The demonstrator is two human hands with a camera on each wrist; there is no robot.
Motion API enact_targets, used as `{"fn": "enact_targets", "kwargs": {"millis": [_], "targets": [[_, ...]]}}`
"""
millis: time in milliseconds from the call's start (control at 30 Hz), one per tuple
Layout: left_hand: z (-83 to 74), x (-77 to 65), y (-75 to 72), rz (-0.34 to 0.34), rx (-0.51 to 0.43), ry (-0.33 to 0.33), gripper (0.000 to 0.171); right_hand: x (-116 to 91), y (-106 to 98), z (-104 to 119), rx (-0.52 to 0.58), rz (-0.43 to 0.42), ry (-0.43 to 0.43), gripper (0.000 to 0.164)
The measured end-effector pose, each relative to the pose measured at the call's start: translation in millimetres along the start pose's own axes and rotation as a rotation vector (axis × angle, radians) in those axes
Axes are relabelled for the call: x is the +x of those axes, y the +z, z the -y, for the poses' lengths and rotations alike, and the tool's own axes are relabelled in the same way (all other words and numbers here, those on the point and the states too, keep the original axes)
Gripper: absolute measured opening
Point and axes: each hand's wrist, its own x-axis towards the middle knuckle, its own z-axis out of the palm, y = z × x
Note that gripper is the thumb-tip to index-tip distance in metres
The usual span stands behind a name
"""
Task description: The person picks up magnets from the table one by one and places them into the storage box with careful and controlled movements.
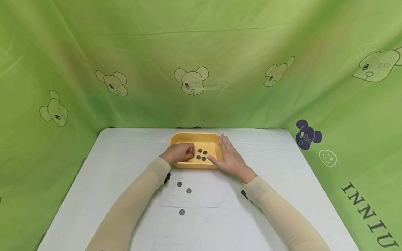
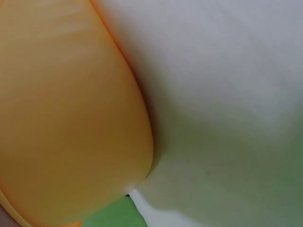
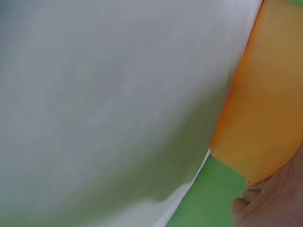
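Observation:
A yellow tray (image 1: 197,166) with raised walls stands near the far edge of the table. My left hand (image 1: 179,152) reaches over its left part and pinches a small dark grey disc (image 1: 193,155) between thumb and fingertips, close over the tray's floor. Just right of those fingertips, several matching discs (image 1: 198,157) lie flat in the tray. My right hand (image 1: 231,160) rests at the tray's right end, fingers straight along the rim and thumb stretched inward over the floor. Each wrist view is mostly filled by the tray's outer wall (image 2: 80,118) and white cloth.
Three loose grey discs (image 1: 188,190) lie on the white-covered table (image 1: 213,223), between my forearms and nearer to me than the tray. A green curtain (image 1: 194,45) with printed bear heads hangs behind the table and along both sides.

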Motion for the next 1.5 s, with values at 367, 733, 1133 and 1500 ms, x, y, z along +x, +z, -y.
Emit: {"fn": "enact_targets", "kwargs": {"millis": [367, 733, 1133, 1500], "targets": [[-0.6, 0.0, 0.9, -0.004, 0.073, -0.009, 0.009, 0, 2, 0, -0.002, -0.005, -0.001, 0.112], [-1.3, 0.2, -1.4, -0.031, 0.077, 0.002, 0.008, 1, 2, 0, 0.017, -0.017, -0.003, 0.112], [-0.6, -0.6, 2.1, -0.187, 0.036, 0.005, 0.008, 1, 3, 0, 0.008, -0.015, -0.003, 0.112], [-1.3, -9.7, 0.5, -0.251, -0.052, 0.009, 0.012, 1, 2, 0, 0.0, -0.011, 0.001, 0.112]]}}
